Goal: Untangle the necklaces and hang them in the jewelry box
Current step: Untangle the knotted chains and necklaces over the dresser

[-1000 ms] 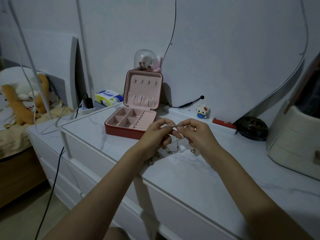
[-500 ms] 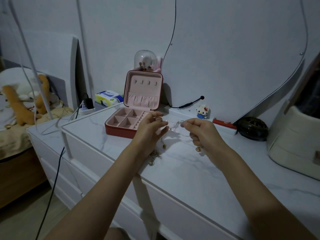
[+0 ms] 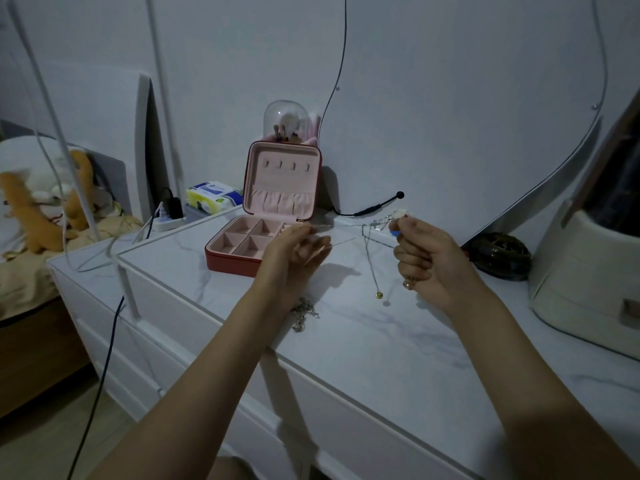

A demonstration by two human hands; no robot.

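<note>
The red jewelry box (image 3: 228, 261) stands open on the white marble dresser top (image 3: 381, 341), its pink lid upright with several hooks (image 3: 285, 165). My left hand (image 3: 294, 252) pinches one end of a thin chain in front of the box. My right hand (image 3: 426, 261) pinches a tangle of silver chains (image 3: 372, 233) held above the top; a strand with a small gold pendant (image 3: 379, 294) hangs down from it. Another gold necklace (image 3: 304, 315) lies bunched on the dresser by my left wrist.
A dark round dish (image 3: 498, 256) and a cream organizer (image 3: 588, 271) sit at the right. A glass dome (image 3: 285, 121) stands behind the box; a tissue pack (image 3: 213, 197) and a power strip (image 3: 168, 221) lie to its left. A black cable (image 3: 374, 207) runs along the wall.
My hands have drawn apart, left going left and right going right, stretching a chain between them. The pendant strand now hangs free below my right hand.
</note>
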